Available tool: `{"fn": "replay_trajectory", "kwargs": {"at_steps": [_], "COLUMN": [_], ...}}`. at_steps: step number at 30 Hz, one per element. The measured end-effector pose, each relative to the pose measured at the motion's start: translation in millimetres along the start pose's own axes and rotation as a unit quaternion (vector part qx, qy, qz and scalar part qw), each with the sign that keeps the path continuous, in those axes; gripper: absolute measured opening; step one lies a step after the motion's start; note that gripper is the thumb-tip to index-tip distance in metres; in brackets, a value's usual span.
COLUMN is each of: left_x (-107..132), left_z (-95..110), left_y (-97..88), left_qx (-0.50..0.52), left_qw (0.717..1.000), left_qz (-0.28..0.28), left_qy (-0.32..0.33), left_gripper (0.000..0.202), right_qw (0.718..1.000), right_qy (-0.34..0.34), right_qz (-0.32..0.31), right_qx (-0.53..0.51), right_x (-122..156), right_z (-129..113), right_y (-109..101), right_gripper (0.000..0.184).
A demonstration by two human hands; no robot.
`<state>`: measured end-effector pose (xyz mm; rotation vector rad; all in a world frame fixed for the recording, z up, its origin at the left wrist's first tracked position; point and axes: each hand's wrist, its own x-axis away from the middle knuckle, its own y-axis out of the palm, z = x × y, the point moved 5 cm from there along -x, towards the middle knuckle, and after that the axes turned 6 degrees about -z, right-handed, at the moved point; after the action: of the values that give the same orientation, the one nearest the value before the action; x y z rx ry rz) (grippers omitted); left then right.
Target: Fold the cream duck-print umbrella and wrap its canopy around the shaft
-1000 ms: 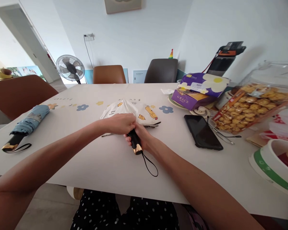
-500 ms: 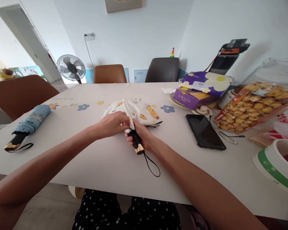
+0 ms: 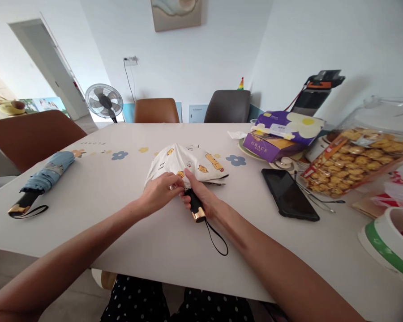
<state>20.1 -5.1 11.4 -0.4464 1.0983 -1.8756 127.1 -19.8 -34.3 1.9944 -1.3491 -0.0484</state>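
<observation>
A white folding umbrella (image 3: 188, 161) with yellow cartoon prints lies collapsed in the middle of the white table (image 3: 161, 237). Its black handle with a gold end cap (image 3: 198, 209) points toward me, and a black wrist loop (image 3: 218, 237) trails from it. My right hand (image 3: 203, 197) is wrapped round the handle. My left hand (image 3: 161, 191) pinches the canopy fabric just above the handle, fingers closed on it. The two hands touch each other.
A folded blue umbrella (image 3: 42, 181) lies at the table's left edge. A black phone (image 3: 289, 194), a purple box (image 3: 272, 141), a bag of biscuits (image 3: 356, 156) and a green-rimmed bowl (image 3: 386, 241) crowd the right side. Chairs (image 3: 156, 111) and a fan (image 3: 104, 102) stand beyond.
My left hand has shifted from covering the handle's top to pinching the canopy fabric, which is now gathered more. The view has tipped slightly.
</observation>
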Motion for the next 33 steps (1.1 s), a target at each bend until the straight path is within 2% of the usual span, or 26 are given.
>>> {"fn": "replay_trajectory", "kwargs": {"at_steps": [5,8,10,13,14,16,19,21,25,26,29,31,33], "left_x": [1,-3,-12,-37,-46,-63,-76,-74,-58,-55,-54,-54,-54], "left_z": [-10,-17,-15,-9,-11,-20,-44,-56,-51,-47,-31,-25,-24], "left_y": [-1.1,-16.4,-22.8,-13.9,-8.6,-2.0,-0.6,-4.0,-15.2,-15.0,-6.6,-1.7,0.2], "left_qx": [0.099,0.093,0.061,0.007,-0.011,-0.028,0.039,0.084,0.131,0.158,0.273,0.356,0.44], "left_qw": [0.994,0.993,0.994,0.994,0.994,0.994,0.99,0.981,0.956,0.951,0.936,0.911,0.874], "left_qz": [-0.016,0.042,0.086,0.079,0.071,0.091,0.137,0.168,0.256,0.259,0.218,0.201,0.195], "left_qy": [-0.045,-0.056,-0.012,0.075,0.078,0.061,-0.014,-0.05,-0.055,-0.053,-0.045,-0.048,-0.066], "left_gripper": [0.015,0.022,0.028,0.043,0.047,0.05,0.051,0.052,0.048,0.047,0.047,0.048,0.047], "right_qw": [1.0,1.0,1.0,0.999,0.999,0.997,0.996,0.995,0.993,0.991,0.989,0.987,0.984], "right_qy": [-0.005,-0.007,-0.006,-0.009,-0.009,-0.012,-0.03,-0.039,-0.056,-0.06,-0.049,-0.036,-0.029], "right_qz": [0.003,0.014,0.019,0.019,0.018,0.017,0.018,0.031,0.071,0.08,0.088,0.085,0.085], "right_qx": [-0.011,-0.012,0.0,0.029,0.043,0.069,0.084,0.082,0.082,0.086,0.111,0.132,0.156], "right_x": [1,-1,-1,-2,-2,-2,-2,-1,-1,-1,-1,1,3], "right_z": [0,2,5,9,10,11,10,8,8,9,12,14,14], "right_y": [-1,-3,-2,1,1,2,3,3,3,4,6,9,13], "right_gripper": [0.024,0.017,0.015,0.015,0.015,0.02,0.026,0.025,0.02,0.019,0.02,0.02,0.019]}}
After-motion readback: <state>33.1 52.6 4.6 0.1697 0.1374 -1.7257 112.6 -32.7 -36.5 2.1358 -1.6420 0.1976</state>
